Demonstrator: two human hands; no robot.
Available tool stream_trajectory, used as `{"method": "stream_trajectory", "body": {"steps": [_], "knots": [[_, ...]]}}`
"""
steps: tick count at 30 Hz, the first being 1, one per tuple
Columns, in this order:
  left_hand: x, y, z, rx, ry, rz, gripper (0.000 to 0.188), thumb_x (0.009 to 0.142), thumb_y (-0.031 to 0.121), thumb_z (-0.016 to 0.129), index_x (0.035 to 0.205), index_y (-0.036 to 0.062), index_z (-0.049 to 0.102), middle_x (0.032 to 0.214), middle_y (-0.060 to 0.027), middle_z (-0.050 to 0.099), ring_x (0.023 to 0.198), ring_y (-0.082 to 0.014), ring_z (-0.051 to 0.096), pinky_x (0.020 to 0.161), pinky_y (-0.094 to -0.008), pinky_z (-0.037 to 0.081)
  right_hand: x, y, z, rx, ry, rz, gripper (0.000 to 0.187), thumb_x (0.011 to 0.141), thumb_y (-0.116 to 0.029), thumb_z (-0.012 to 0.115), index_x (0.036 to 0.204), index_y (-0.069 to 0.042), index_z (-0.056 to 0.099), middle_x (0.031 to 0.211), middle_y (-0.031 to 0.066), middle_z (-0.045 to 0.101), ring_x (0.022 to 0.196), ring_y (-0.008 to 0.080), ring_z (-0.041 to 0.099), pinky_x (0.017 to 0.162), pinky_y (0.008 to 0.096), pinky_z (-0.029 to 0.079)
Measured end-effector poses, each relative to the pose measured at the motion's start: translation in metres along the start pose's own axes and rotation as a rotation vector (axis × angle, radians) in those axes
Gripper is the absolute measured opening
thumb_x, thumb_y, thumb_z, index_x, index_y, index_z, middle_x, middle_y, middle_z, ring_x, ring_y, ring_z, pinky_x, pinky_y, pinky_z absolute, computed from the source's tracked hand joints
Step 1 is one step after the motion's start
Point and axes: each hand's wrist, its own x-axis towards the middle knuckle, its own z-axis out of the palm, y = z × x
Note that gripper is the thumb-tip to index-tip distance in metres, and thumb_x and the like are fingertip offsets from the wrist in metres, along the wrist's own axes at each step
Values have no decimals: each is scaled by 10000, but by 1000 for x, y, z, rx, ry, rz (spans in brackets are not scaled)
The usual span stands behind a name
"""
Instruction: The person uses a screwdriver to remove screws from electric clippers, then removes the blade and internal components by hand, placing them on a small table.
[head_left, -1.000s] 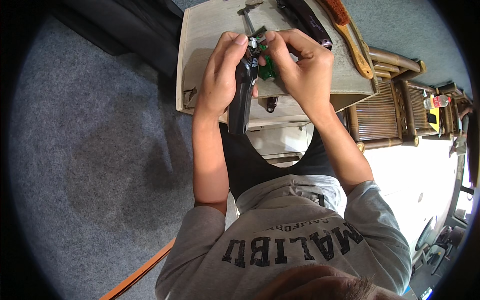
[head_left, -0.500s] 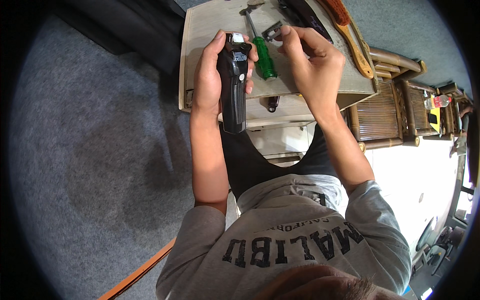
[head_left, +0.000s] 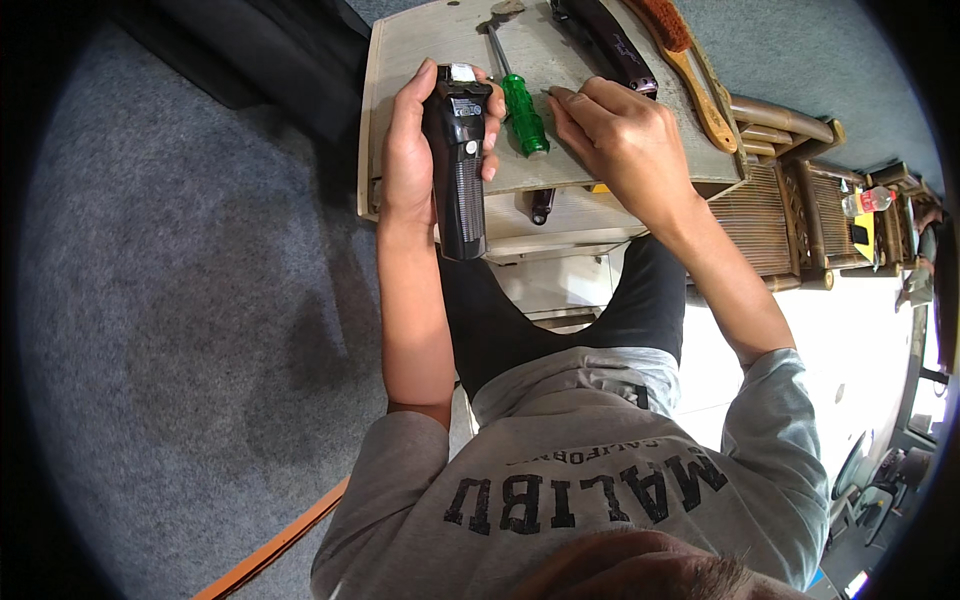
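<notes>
Left hand point(head_left: 408, 160) wrapped tight around black hair clipper point(head_left: 460, 170), held upright over near edge of small wooden table point(head_left: 400, 60). Just right of it, green-handled screwdriver point(head_left: 520, 105) flat on tabletop. Right hand point(head_left: 615, 140) fingertips pinched together, pressing down beside screwdriver; anything pinched, too small to tell. Wooden brush point(head_left: 690, 65) beyond.

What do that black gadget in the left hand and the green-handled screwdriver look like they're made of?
The black clipper in the left hand looks like glossy moulded plastic: it shows highlights and a ribbed panel. The screwdriver has a translucent green handle, probably plastic, and a thin grey shaft that looks like metal. It lies on a pale tabletop with a dull, wood-like grain.
</notes>
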Motion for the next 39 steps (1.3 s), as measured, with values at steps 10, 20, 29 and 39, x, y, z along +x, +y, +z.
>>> {"method": "stream_trajectory", "body": {"steps": [10, 20, 29, 39], "knots": [[-1, 0, -1, 26, -19, 12, 541, 1097, 546, 455, 1189, 40, 620, 944, -134, 685, 707, -147, 637, 501, -310, 562, 5, 0, -1, 58, -110, 37, 154, 938, -161, 754, 933, -8, 773, 826, 108, 644, 787, 312, 731, 694, 417, 611], [-7, -4, 6, 281, -176, 83, 435, 1117, 441, 433, 1201, 49, 601, 914, -137, 663, 705, -126, 620, 503, -271, 554, 18, -14, -2, 536, 92, 265, 182, 964, -103, 764, 1126, -41, 817, 885, 81, 710, 659, 153, 672, 609, 308, 520], [-9, -3, 14, 385, -91, 54, 433, 1104, 432, 465, 1214, 33, 591, 867, -105, 662, 567, -134, 614, 490, -262, 522, 19, -13, 4, 808, 139, 108, 189, 955, -55, 771, 1139, -54, 814, 948, 50, 697, 709, 98, 663, 676, 274, 532], [-9, -3, 13, 425, -84, 34, 421, 1115, 428, 443, 1184, 40, 592, 779, -64, 625, 523, -123, 598, 478, -255, 483, 15, -18, 6, 733, 101, 106, 188, 930, -48, 754, 1115, -42, 783, 968, 85, 649, 786, 165, 669, 718, 326, 548]]}}
